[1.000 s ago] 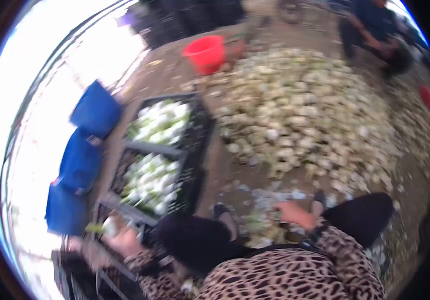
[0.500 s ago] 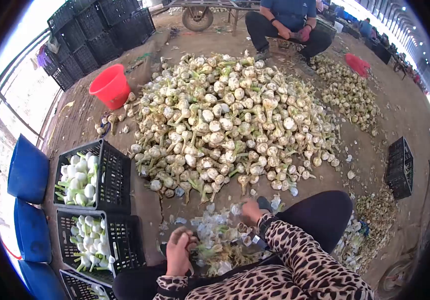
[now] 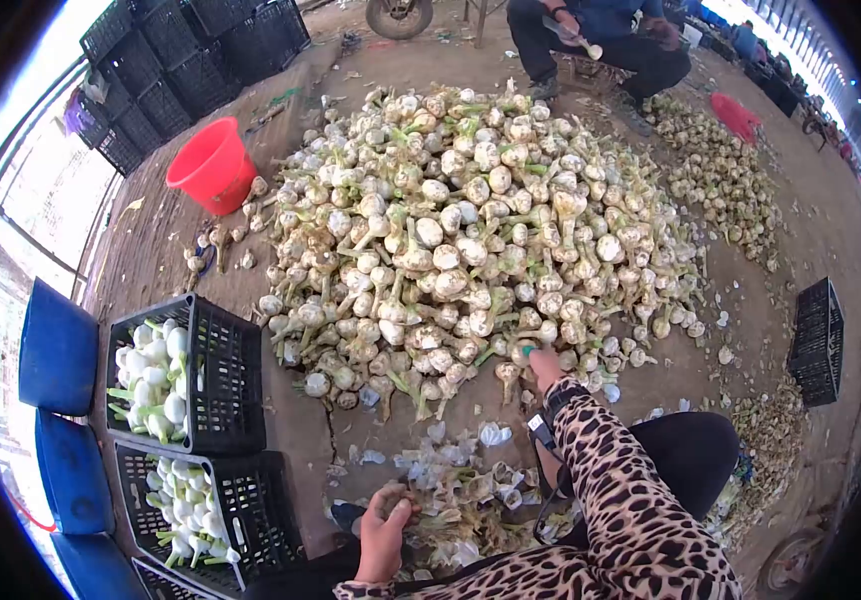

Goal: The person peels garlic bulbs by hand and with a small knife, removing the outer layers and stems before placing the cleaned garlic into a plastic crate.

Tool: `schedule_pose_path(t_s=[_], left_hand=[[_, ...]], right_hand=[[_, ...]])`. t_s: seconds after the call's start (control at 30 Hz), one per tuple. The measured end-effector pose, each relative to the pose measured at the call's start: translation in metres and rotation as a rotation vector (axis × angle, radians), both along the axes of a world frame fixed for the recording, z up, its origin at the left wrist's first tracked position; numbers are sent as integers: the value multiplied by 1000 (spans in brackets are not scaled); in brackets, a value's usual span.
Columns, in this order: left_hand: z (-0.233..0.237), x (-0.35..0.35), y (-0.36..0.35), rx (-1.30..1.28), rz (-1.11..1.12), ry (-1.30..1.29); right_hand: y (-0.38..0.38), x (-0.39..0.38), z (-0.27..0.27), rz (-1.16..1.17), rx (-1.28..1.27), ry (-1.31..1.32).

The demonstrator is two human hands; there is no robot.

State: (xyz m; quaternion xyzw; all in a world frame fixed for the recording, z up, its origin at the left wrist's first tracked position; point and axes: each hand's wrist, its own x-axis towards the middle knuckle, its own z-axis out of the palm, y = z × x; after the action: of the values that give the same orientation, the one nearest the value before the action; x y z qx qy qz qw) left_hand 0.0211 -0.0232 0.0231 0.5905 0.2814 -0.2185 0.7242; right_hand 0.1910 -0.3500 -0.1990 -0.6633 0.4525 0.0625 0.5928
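A large heap of garlic bulbs (image 3: 450, 230), many with stalks and dirty skins, lies on the ground ahead. My right hand (image 3: 545, 368) is stretched to the heap's near edge, its fingers closed against the bulbs there. A small green bit shows at its fingertips; what they grip is hidden. My left hand (image 3: 384, 525) is low in front of me with curled fingers, and I cannot make out what is in them. Beside it, between my legs, lies a litter of peeled garlic skins (image 3: 460, 480).
Black crates with cleaned white garlic (image 3: 235, 380) (image 3: 250, 500) stand at left, beside blue tubs (image 3: 58, 350). A red bucket (image 3: 215, 170) is beyond them. A seated person (image 3: 600, 45) works behind the heap. An upturned black crate (image 3: 816, 345) stands at right.
My right hand has moved forward and slightly right, from over the skins to the heap's edge. My left hand has shifted slightly down and right in view. The view itself has shifted.
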Motion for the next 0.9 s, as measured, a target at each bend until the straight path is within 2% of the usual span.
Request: schedule_pose_path(t_s=[0.1, 0.13, 0.17, 0.23, 0.27, 0.3, 0.37, 0.43, 0.53, 0.57, 0.6, 0.63, 0.7, 0.73, 0.77, 0.8, 0.83, 0.9], left_hand=[[7, 0, -3, -11, -34, 4], [8, -2, -2, -9, -49, -20], [6, -4, 0, -5, -64, -44], [1, -9, 2, 4, -71, -88], [-3, -11, 4, 10, -60, -105], [-6, -13, 6, 20, -45, -122], [-11, -17, 11, -84, 72, -105], [-8, -17, 17, -203, 207, -63], [12, -22, 27, -440, 155, -212], [18, -25, 29, -403, 157, -228], [25, -27, 28, -371, 154, -244], [29, -30, 27, -341, 148, -259], [29, -34, 26, -285, 65, -457], [28, -38, 25, -215, 30, -565], [28, -40, 24, -144, -4, -674], [30, -42, 25, -147, -41, -638], [30, -44, 26, -18, -78, -672], [28, -48, 29, 247, -143, -735]], right_hand=[[27, -6, 2, 110, -138, -64], [39, -4, 2, 265, -133, -36], [52, -11, 3, 274, -126, -80], [89, -22, 42, 170, 123, -159], [101, -27, 39, 270, 120, -100], [123, -39, 62, 318, 30, -131], [158, -72, 62, 610, -132, -468], [178, -108, 165, 994, -81, -531], [194, -147, 223, 1190, -265, -654], [192, -155, 235, 1224, -313, -671], [189, -157, 244, 1166, -187, -718], [186, -158, 245, 1091, 57, -582], [182, -160, 245, 891, 526, -307], [181, -161, 256, 840, 673, -195], [183, -162, 259, 774, 747, -137], [186, -163, 261, 709, 822, -79], [189, -164, 261, 646, 898, -20], [194, -166, 257, 672, 889, -44]])
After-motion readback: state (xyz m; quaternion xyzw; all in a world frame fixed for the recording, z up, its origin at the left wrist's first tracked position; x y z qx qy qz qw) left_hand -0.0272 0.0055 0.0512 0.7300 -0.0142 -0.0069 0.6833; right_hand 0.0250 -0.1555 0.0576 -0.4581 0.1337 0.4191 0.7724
